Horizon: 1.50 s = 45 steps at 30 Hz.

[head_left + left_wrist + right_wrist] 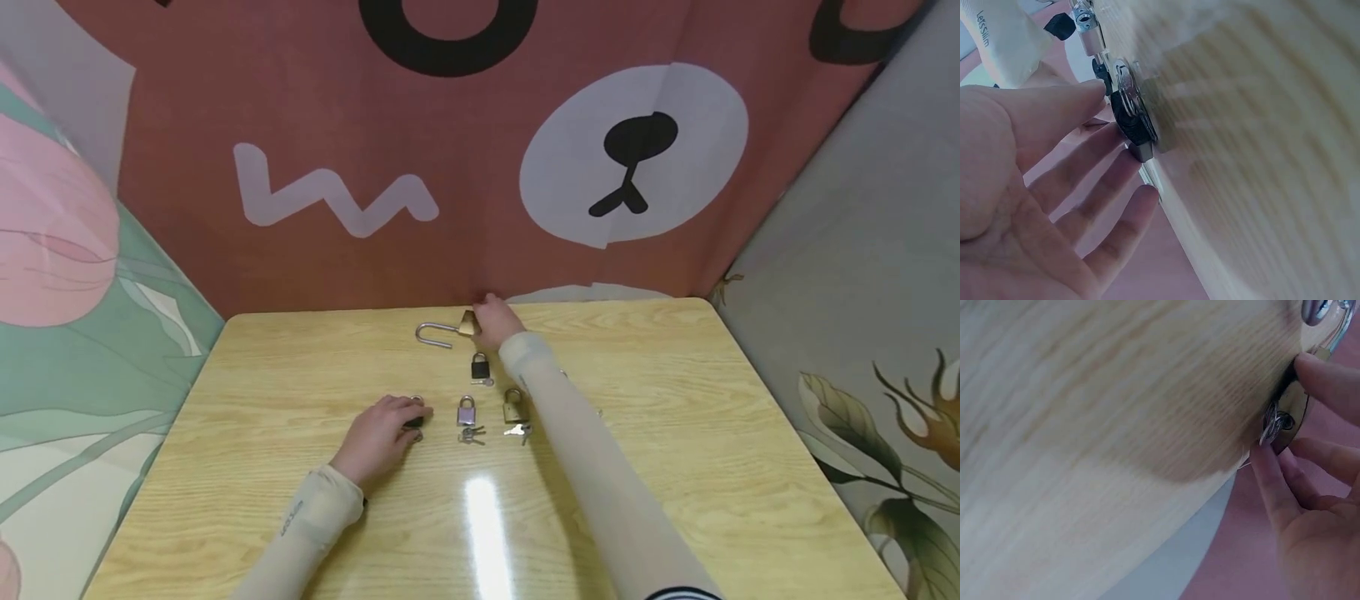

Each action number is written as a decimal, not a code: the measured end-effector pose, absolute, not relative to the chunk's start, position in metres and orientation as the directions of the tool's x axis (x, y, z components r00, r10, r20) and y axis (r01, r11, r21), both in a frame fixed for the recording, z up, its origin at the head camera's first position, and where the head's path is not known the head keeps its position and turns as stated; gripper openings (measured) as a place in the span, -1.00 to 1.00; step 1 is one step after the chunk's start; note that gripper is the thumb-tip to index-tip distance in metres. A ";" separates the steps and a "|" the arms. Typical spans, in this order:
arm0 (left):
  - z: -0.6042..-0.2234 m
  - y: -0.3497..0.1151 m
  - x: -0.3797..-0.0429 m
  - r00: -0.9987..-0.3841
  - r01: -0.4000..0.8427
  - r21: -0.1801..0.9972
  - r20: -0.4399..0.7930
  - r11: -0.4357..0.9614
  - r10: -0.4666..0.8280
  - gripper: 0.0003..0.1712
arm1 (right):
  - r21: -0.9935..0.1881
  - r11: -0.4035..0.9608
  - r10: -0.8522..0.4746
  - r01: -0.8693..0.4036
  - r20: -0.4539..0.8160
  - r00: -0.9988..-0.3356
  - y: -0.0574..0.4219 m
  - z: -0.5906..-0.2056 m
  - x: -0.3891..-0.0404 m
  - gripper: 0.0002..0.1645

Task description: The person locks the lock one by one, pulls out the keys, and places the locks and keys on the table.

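At the far edge of the table, my right hand [497,323] holds a large brass padlock [468,323] by its body, thumb on one side and fingers on the other. Its long shackle stands open and points left. A bunch of keys [1270,422] sits at the lock's end beside my fingertips. Nearer me, my left hand [378,437] has its thumb and fingers around a small black padlock [1129,122] lying on the table. Keys [1125,81] rest against that lock; my hand partly hides it in the head view.
Between the hands are another black padlock [480,369] with a key, a pale purple padlock [467,413] with keys [472,435], and a smaller brass padlock [513,410] with keys [517,431]. My right sleeve partly covers small metal items. A printed curtain [337,267] hangs behind the table.
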<state>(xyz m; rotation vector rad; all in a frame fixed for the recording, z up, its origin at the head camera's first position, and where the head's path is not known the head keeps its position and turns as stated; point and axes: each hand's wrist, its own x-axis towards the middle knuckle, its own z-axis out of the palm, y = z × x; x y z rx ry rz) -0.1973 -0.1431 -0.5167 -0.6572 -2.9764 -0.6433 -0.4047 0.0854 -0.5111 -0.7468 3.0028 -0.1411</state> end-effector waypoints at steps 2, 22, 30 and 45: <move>-0.516 -0.143 -0.197 -0.914 0.401 0.390 0.103 0.829 0.393 -0.59 | -0.074 0.874 -0.482 -0.479 -0.025 -0.876 0.084 -0.512 -0.406 -0.57; -0.503 -0.138 -0.195 -0.913 0.407 0.529 0.234 0.745 0.333 -0.66 | -0.036 0.857 -0.515 -0.514 -0.088 -0.853 0.094 -0.508 -0.389 -0.59; -0.498 -0.137 -0.193 -0.929 0.366 0.621 0.202 0.692 0.310 -0.65 | -0.266 0.870 -0.441 -0.416 -0.039 -0.897 0.107 -0.492 -0.378 -0.36; -0.495 -0.137 -0.214 -0.972 0.214 0.902 0.157 0.374 0.176 -0.21 | -0.330 0.710 -0.583 -0.622 0.220 -0.782 0.123 -0.449 -0.314 -0.30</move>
